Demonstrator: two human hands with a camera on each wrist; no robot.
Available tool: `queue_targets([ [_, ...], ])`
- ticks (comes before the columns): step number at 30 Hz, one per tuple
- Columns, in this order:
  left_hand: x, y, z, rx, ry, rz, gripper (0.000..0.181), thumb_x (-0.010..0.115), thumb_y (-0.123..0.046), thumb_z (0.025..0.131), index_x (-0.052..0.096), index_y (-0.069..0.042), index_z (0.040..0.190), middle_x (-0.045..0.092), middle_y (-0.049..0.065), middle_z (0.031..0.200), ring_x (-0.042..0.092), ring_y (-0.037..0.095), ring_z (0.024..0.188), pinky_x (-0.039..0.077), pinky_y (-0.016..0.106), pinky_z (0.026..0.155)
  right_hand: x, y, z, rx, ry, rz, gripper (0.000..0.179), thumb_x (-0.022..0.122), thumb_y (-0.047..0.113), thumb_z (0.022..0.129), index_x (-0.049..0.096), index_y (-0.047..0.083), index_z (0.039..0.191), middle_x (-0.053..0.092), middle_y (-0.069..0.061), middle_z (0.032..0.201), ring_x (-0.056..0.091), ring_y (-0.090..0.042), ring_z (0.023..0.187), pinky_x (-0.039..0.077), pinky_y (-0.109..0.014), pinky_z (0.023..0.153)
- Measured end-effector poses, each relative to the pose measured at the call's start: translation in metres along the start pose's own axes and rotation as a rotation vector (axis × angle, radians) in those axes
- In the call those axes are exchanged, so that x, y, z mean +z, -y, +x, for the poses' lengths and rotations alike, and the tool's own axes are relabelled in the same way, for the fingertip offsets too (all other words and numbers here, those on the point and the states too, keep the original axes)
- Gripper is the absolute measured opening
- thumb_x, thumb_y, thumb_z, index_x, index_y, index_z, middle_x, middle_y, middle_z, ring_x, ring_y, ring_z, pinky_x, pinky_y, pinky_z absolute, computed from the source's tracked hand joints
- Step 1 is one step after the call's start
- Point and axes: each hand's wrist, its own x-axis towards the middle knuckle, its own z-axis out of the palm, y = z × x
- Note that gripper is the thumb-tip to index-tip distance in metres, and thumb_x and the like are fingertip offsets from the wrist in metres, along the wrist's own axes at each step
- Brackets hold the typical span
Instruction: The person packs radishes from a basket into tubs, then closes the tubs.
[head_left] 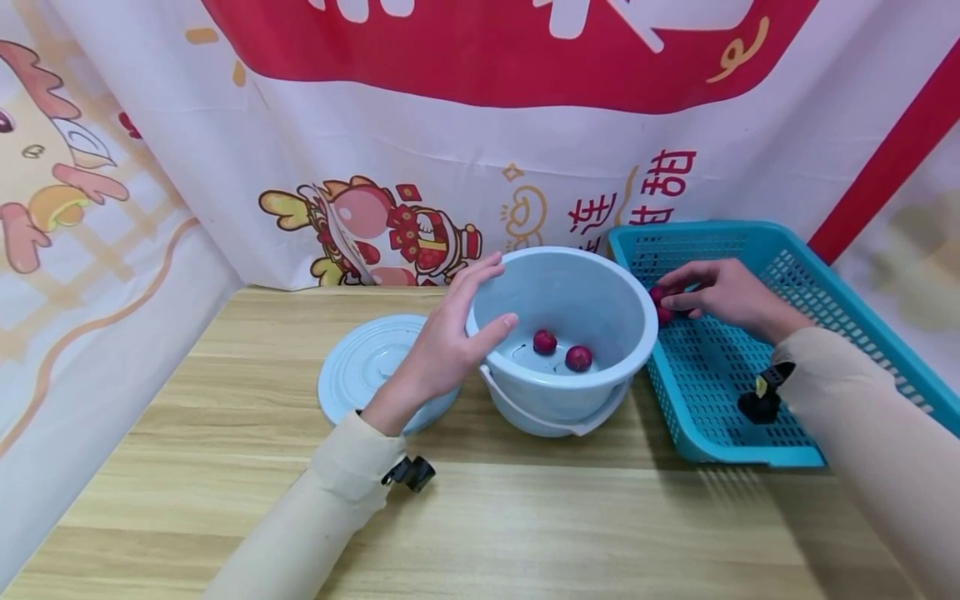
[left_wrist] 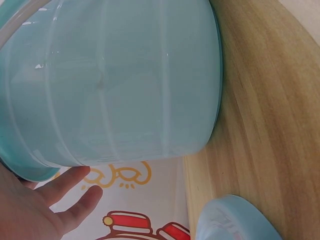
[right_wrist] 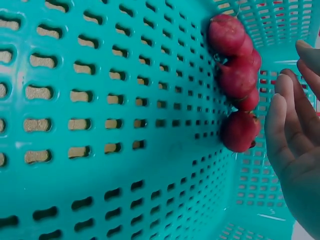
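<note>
My left hand (head_left: 457,333) rests at the left rim of a light blue bucket (head_left: 555,400), its fingers extended and its thumb over the rim. In the left wrist view its fingers (left_wrist: 67,185) lie beside the bucket's outer wall. Two red radishes (head_left: 578,358) sit on the bucket's bottom. Inside a teal basket (head_left: 705,450), my right hand (head_left: 720,293) reaches toward the far left corner. Several red radishes (right_wrist: 239,80) are bunched there; in the right wrist view the loosely bent fingers (right_wrist: 276,120) are close beside them, holding nothing.
A round light blue lid (head_left: 352,367) lies left of the bucket on the wooden table (head_left: 525,525). The bucket's white handle (head_left: 577,429) hangs down in front. A printed cloth (head_left: 420,133) stands behind, near the far edge of the table.
</note>
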Motion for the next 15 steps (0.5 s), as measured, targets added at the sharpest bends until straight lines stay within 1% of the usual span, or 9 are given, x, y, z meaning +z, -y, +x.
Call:
queue_targets([
  [3,0.000,0.000,0.000,-0.001,0.000,0.000,0.070,0.059,-0.046,0.100,0.041,-0.018,0.162,0.027,-0.010,0.175,0.033,0.023,0.160,0.044,0.060,0.121,-0.002,-0.005,0.002,0.030,0.014,0.015,0.056,0.070,0.034,0.103,0.056,0.009,0.151,0.052,-0.023,0.152,0.052,-0.039,0.132,0.061,-0.050,0.100],
  [6,0.001,0.001,0.000,-0.001,-0.001,0.000,0.070,0.059,-0.046,0.100,0.041,-0.018,0.162,0.027,-0.010,0.175,0.032,0.023,0.160,0.044,0.060,0.121,-0.002,-0.010,0.005,0.048,0.023,0.016,0.056,0.070,0.032,0.103,0.055,0.009,0.152,0.052,-0.024,0.154,0.052,-0.039,0.133,0.060,-0.051,0.101],
  [10,0.001,0.001,0.000,-0.001,0.001,-0.001,0.070,0.059,-0.046,0.100,0.041,-0.018,0.162,0.027,-0.010,0.175,0.032,0.023,0.160,0.044,0.061,0.120,-0.001,-0.017,0.009,0.051,0.045,-0.009,0.053,0.071,0.028,0.102,0.058,0.009,0.150,0.055,-0.024,0.153,0.058,-0.037,0.128,0.062,-0.046,0.093],
  [15,0.001,0.001,0.000,-0.002,0.002,-0.003,0.070,0.060,-0.046,0.100,0.041,-0.018,0.162,0.027,-0.010,0.175,0.033,0.024,0.160,0.045,0.061,0.120,0.001,-0.019,0.012,0.059,0.081,-0.034,0.052,0.071,0.024,0.102,0.059,0.010,0.150,0.052,-0.024,0.155,0.056,-0.038,0.126,0.062,-0.040,0.087],
])
